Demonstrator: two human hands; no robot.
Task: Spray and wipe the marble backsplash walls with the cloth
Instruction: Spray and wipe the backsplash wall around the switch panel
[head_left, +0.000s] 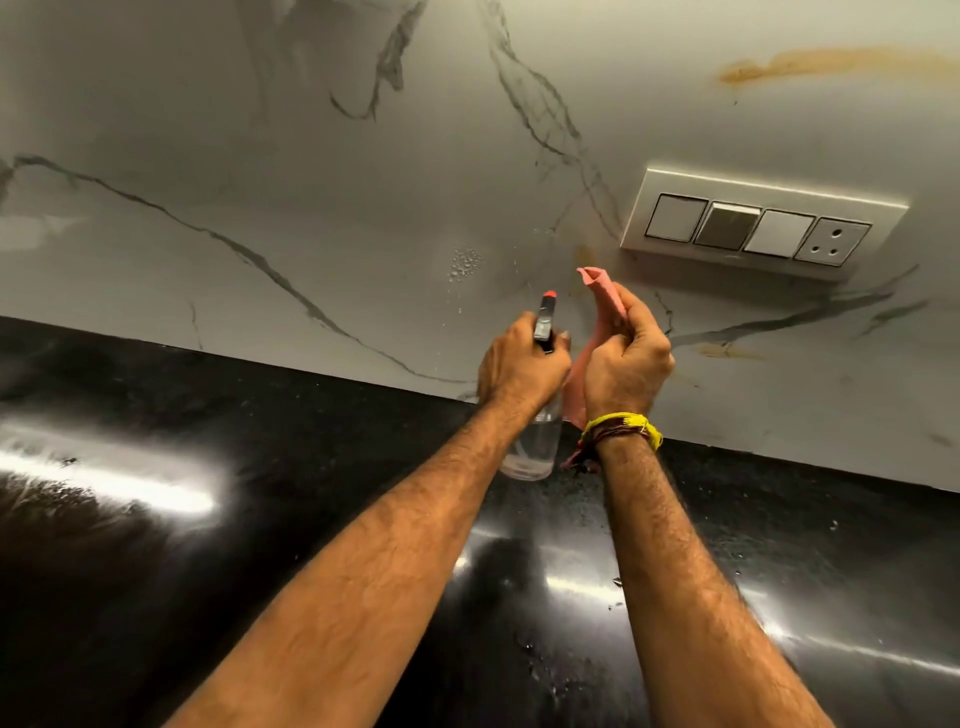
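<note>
My left hand (519, 364) grips a clear spray bottle (535, 447) by its neck, and the black and red nozzle (702, 317) points at the white marble backsplash (311, 182). A patch of spray droplets (465, 262) clings to the wall just above the nozzle. My right hand (626, 358) holds a pink cloth (602, 296) close to the wall, right of the bottle; part of the cloth hangs down behind my wrist. Brown-orange stains mark the wall at the upper right (810, 65), by the cloth (584, 254) and at the lower right (732, 353).
A white switch plate with three switches and a socket (758, 223) is set in the wall just right of and above the cloth. The glossy black countertop (260, 493) runs below the wall and carries scattered water drops (540, 654).
</note>
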